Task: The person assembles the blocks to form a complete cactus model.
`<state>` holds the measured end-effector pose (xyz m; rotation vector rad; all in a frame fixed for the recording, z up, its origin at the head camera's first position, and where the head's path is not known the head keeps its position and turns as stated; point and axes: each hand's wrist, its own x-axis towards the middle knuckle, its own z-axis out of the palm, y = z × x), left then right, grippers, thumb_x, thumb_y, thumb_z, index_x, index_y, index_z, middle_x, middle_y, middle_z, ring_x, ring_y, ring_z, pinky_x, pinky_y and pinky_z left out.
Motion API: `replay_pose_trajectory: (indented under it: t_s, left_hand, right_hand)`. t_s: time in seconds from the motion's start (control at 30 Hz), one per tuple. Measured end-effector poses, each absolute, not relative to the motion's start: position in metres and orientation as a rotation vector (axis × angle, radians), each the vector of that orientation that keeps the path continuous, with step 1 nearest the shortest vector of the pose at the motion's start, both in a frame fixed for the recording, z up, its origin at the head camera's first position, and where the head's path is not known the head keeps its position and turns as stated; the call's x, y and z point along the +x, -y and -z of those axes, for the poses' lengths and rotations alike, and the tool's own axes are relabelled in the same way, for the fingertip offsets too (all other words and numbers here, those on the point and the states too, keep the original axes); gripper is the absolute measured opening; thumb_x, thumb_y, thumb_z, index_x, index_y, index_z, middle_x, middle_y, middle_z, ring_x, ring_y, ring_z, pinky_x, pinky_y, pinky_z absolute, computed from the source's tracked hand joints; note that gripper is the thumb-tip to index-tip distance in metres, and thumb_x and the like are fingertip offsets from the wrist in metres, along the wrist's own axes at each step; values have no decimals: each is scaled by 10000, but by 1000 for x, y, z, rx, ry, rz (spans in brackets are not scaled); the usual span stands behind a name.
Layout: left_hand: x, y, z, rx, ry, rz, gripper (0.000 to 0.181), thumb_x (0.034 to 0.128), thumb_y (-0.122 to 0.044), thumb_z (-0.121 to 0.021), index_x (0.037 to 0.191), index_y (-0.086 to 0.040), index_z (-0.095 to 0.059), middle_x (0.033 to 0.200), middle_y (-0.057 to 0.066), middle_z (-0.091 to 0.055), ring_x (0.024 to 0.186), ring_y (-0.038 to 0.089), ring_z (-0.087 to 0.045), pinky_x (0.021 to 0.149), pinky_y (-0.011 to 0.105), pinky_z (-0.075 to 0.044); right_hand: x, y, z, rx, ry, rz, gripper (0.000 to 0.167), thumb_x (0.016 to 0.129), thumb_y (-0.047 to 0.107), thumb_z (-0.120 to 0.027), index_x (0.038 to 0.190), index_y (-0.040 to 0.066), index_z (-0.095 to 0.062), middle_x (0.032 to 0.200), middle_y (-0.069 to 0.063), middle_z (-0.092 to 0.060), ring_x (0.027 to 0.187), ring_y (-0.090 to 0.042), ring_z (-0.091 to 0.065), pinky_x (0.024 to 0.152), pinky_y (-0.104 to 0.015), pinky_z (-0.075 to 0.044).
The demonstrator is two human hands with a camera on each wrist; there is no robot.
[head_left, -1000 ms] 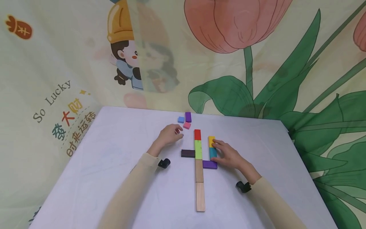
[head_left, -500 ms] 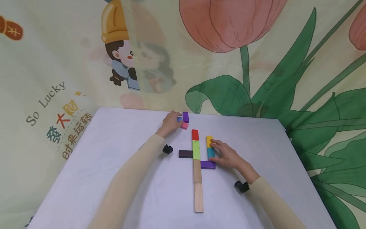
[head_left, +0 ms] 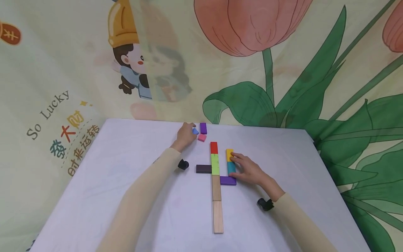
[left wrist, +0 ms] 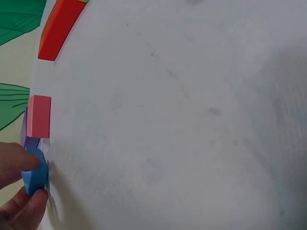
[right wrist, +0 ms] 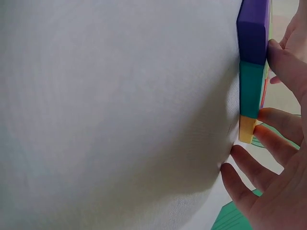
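My left hand (head_left: 184, 135) pinches a small blue block (left wrist: 36, 178) near the table's far edge, tilted between thumb and fingers. A pink block (head_left: 202, 138) and an upright-lying purple block (head_left: 203, 128) sit right beside it. My right hand (head_left: 249, 168) rests with spread, fairly straight fingers on the yellow block (head_left: 230, 154) and the teal block (head_left: 231, 168), which lie end to end. Its thumb is by the join of the teal block and a purple block (head_left: 228, 181) lying crosswise. That purple block's left end meets a long column of blocks.
The column runs from a red block (head_left: 213, 147) through light green (head_left: 215, 164) to two plain wooden blocks (head_left: 216, 187). A black block (head_left: 203, 169) sticks out to its left. A white cloth (head_left: 141, 210) covers the table; a printed curtain (head_left: 245, 70) hangs behind.
My left hand has reached up and away to the blue block, pinched it and tilted it. The right hand stays at the yellow and teal blocks. The head view has shifted slightly.
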<state>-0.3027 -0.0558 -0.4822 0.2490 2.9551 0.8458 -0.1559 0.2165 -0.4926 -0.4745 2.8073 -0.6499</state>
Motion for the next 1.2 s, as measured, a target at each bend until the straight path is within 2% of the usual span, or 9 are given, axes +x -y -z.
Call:
replay_pose_trajectory:
  t_s: [0.17,0.43,0.63,0.83,1.2]
  left_hand:
    - [-302,57,476,270,-2919,-955,420,855,-121,-684,1250,-9,-595,1200,202,-545,1087,307,-575,998,408,-499]
    - [-300,44,461,435,-2868,-1042,437,849,-117,-695,1259,-7,-589,1170,181,-589,1083,298,-571,980,406,-514]
    - [-299,19,464,641,-2843,-923,314,865,-113,-680,1166,-28,-647,1106,134,-661,1028,261,-602,947,368,-520]
    - [-296,7,474,658,-2827,-800,180,885,-122,-676,1045,-54,-719,1094,92,-708,1046,230,-626,973,361,-508]
    - [-293,5,478,662,-2814,-772,179,903,-109,-649,1046,-47,-737,1133,104,-707,1110,249,-625,993,378,-496]
  right_hand:
    - [-157,-215,492,-462,-2807,639,743,815,462,-737,1420,106,-494,1558,-111,-356,1427,-357,-347,1094,-559,-378]
    - [-161,-213,495,-495,-2804,634,749,821,480,-726,1433,126,-480,1566,-92,-350,1437,-348,-338,1096,-547,-383]
    - [-160,-217,494,-447,-2793,640,751,818,481,-729,1438,140,-476,1574,-76,-338,1445,-337,-328,1105,-546,-374]
    - [-158,-219,494,-445,-2789,664,743,823,489,-720,1434,139,-482,1577,-80,-333,1443,-351,-325,1102,-566,-366]
    - [-158,-219,496,-450,-2795,673,746,820,492,-724,1436,149,-480,1577,-67,-335,1445,-337,-329,1105,-555,-369]
